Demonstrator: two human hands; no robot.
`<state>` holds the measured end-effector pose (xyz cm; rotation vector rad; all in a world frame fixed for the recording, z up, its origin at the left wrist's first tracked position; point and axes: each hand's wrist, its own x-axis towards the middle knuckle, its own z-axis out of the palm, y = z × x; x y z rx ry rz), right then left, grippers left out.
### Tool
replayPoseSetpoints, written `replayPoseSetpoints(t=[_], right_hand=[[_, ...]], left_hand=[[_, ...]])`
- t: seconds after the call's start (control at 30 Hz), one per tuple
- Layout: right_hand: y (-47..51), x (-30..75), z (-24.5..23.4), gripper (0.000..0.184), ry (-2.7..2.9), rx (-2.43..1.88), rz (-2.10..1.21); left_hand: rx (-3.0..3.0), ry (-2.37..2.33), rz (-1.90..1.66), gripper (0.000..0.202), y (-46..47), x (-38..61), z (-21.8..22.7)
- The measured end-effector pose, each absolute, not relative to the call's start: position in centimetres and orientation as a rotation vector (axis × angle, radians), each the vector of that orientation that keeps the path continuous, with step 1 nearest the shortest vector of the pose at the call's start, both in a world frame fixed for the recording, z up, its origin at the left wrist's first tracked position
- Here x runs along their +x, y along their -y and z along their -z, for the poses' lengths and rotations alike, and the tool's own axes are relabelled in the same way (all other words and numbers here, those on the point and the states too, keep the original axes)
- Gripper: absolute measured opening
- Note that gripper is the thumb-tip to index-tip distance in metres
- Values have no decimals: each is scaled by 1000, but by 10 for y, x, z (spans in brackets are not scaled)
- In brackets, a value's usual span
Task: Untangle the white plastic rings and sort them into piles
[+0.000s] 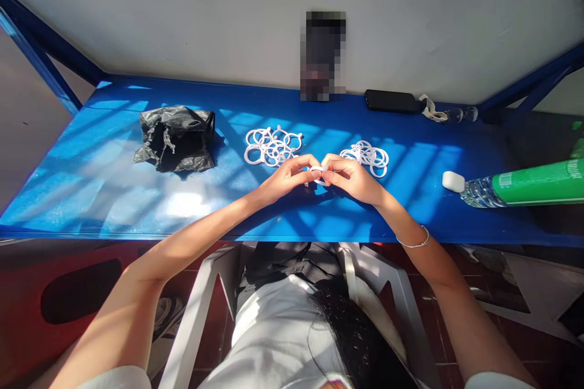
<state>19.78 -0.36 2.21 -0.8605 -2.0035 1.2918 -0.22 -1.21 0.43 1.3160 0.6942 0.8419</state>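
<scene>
A white plastic ring [318, 168], like a curtain ring, is held between my hands just above the blue table [246, 194]. My left hand [289, 179] pinches its left side with thumb and fingers. On the opposite side my right hand [354, 179] is closed on the same ring, and the fingertips of both hands nearly meet. Fingers cover part of the ring. A pile of white rings [275, 149] with small tabs lies beyond my left hand. Just behind my right hand is a smaller pile of white rings [370, 155], partly hidden by it.
A torn black plastic bag [182, 124] lies at left. Along the wall stand a blurred dark upright object [323, 51], a black phone-like object [391, 101] and a watch-like strap [433, 110]. At right are a small white case [453, 182] and a green-labelled bottle [538, 182] on its side.
</scene>
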Motion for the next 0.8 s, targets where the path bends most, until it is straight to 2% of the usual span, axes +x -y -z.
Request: replayPoseSetpoints(t=[0.2,0.33,0.47,0.53,0.67,0.8], right_hand=[[11,196,-23,49,2018,-740,-1676],[12,194,-19,48,1958,-546,-1768],[9,194,-15,52,1858,-457,-1777],[5,199,-17,53,1866,-542,-1664],[-6,220,-33,48,1963,-937,-1202],[-17,244,-46,41,2060,-1283,-630]], left_hand=[[1115,-599,-676,51,16,2,-11],[1066,-548,-630,54,20,4,-11],[1024,-514,-733,61,19,2,-12],[1115,-544,-753,56,16,0,-16],[1513,-834,-918,27,13,-6,-37],[1667,-1042,-1137,20,34,-9,-66]])
